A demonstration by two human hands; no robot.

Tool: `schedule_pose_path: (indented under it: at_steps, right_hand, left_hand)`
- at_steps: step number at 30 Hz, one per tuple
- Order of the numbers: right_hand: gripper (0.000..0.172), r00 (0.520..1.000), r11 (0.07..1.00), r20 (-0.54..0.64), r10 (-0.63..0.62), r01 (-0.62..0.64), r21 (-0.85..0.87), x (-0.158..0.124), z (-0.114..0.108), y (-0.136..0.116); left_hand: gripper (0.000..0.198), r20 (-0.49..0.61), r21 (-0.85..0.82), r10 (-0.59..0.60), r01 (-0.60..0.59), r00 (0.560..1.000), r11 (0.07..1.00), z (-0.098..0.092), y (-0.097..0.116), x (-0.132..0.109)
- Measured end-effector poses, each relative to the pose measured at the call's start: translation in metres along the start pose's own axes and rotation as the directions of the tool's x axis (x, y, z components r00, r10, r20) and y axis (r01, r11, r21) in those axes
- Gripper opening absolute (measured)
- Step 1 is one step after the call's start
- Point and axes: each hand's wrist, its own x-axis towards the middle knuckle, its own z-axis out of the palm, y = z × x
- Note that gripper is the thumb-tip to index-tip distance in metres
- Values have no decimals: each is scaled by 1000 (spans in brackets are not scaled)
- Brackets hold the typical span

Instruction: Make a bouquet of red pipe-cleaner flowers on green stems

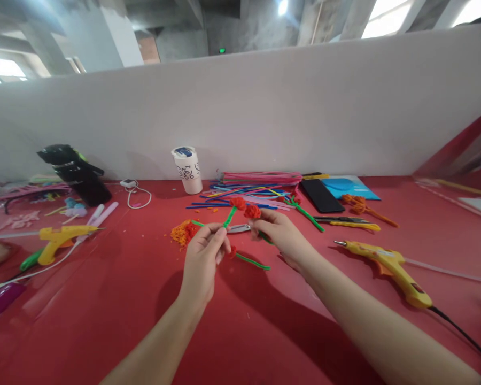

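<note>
Green fuzzy stems with red flower heads, one pinched in the left hand (202, 251) and one in the right hand (278, 232), could bend or slip if squeezed too hard.

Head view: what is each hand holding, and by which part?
Left hand pinches a red pipe-cleaner flower by its green stem. Right hand grips another red flower just below its head.
</note>
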Motion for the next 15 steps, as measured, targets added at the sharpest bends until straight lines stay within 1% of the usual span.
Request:
schedule_pose_path:
  at_steps: [1, 2, 4, 5, 6, 7, 8, 10, 11, 13, 14, 15]
  right_hand:
    - [7, 998, 993, 60, 27, -20, -120, 1, -2, 3]
    - [8, 987, 969, 144, 65, -28, -244, 1, -4, 7]
    - [14, 936, 891, 313, 164, -4, -455, 0, -5, 15]
    - [18, 906, 843, 365, 213, 19, -538, -1, -4, 18]
    - [22, 889, 791, 386, 247, 45, -610, -3, -3, 20]
    - [24, 888, 741, 383, 253, 77, -667, -6, -1, 20]
    - [25, 906, 690, 357, 229, 108, -716, -8, 0, 19]
    - [22, 954, 603, 275, 120, 150, -783, -12, 2, 10]
    - [22, 975, 571, 218, 53, 150, -807, -13, 2, 3]
    - [23, 990, 550, 125, -58, 137, -824, -16, 1, -12]
    - [26, 989, 571, 94, -114, 143, -808, -17, 1, -18]
    - [24, 978, 613, 87, -189, 186, -768, -18, 2, -24]
  left_hand:
    - [12, 4, -16, -5, 5, 1000, 1000, 0, 2, 0]
    - [12, 12, -40, -12, 13, 1000, 999, -1, 4, 0]
    - [11, 32, -111, -35, 39, 999, 993, -2, 8, 1]
    - [11, 43, -149, -52, 58, 998, 987, -3, 9, 2]
    - [12, 59, -187, -72, 82, 996, 979, -4, 10, 3]
    - [12, 84, -224, -95, 111, 992, 968, -4, 11, 3]
    - [13, 114, -256, -117, 142, 987, 956, -4, 12, 4]
    - [13, 178, -305, -166, 215, 970, 928, -5, 13, 4]
    - [13, 206, -320, -194, 253, 959, 913, -5, 14, 3]
    - [14, 238, -327, -247, 317, 939, 890, -4, 16, 2]
    - [15, 244, -325, -265, 335, 933, 884, -4, 16, 1]
    - [15, 247, -319, -275, 345, 929, 883, -4, 16, 1]
